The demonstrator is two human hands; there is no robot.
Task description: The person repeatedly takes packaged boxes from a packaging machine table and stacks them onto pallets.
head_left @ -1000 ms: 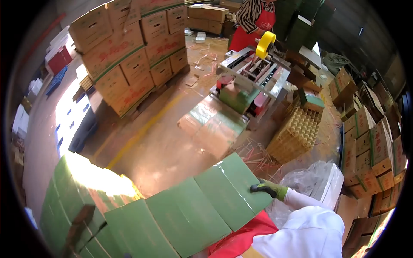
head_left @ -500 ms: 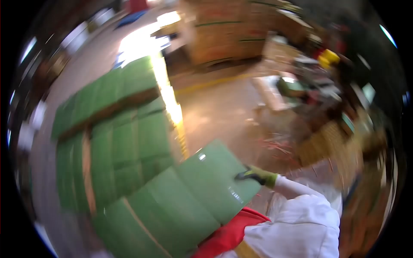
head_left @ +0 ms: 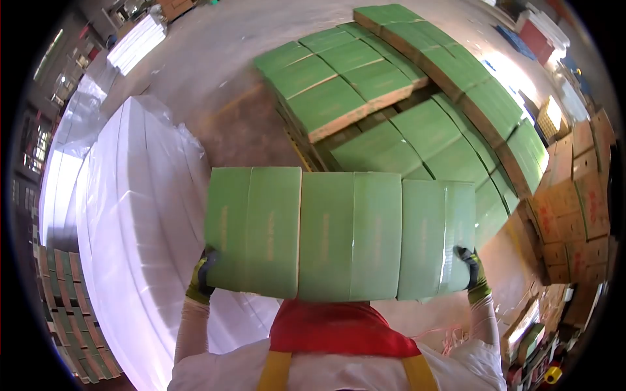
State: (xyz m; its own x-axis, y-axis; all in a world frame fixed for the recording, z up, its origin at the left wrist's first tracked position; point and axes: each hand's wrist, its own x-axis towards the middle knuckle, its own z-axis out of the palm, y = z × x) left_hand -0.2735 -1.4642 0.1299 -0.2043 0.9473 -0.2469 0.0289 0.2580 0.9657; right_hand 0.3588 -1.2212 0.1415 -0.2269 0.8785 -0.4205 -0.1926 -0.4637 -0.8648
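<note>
A row of three green cardboard boxes (head_left: 336, 228) spans the space in front of my chest, pressed side by side. My left hand (head_left: 203, 274), in a dark and yellow-green glove, is closed against the left end of the row. At the right end my right hand (head_left: 475, 272), gloved alike, clamps the outermost box. The fingertips are partly hidden by the boxes. Just beyond lies a large stack of green boxes (head_left: 417, 137), with a gap between its sections that shows bare cardboard sides.
White wrapped slabs (head_left: 140, 215) stand close on my left, with a stack of green-and-brown boxes (head_left: 75, 313) behind them. Brown cartons (head_left: 574, 202) are piled at the right. A yellow object (head_left: 553, 374) and loose cardboard lie at lower right.
The view has swung left, so the green stack now sits ahead and to the right. The held boxes have come level across my front, and both hands now show.
</note>
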